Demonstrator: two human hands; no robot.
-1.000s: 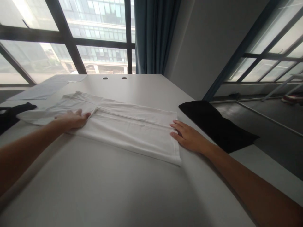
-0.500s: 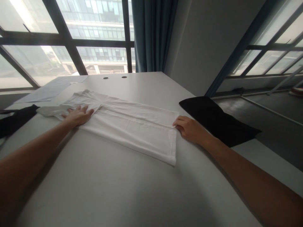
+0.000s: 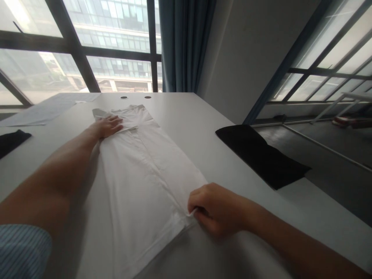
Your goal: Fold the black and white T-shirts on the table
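Observation:
A white shirt [image 3: 139, 166], folded into a long strip, stretches across the white table from its rumpled far end to its hemmed near end. My left hand [image 3: 109, 126] lies on the bunched far end with fingers stretched out, pressing the cloth. At the near end, my right hand [image 3: 215, 207] is closed in a pinch on the edge of the hem, slightly lifting that corner. The fabric between both hands is drawn fairly straight, with a fold line running down its length.
A black cloth [image 3: 261, 155] lies along the right edge of the table [image 3: 247, 252]. Another dark item [image 3: 13, 141] is at the left. White sheets [image 3: 43, 110] lie at the far left, by the windows. Two round holes [image 3: 124, 97] pierce the far tabletop.
The shirt has swung from lying crosswise to pointing toward me. My right hand has come nearer and left, still pinching the hem. My left hand has moved a little farther and right.

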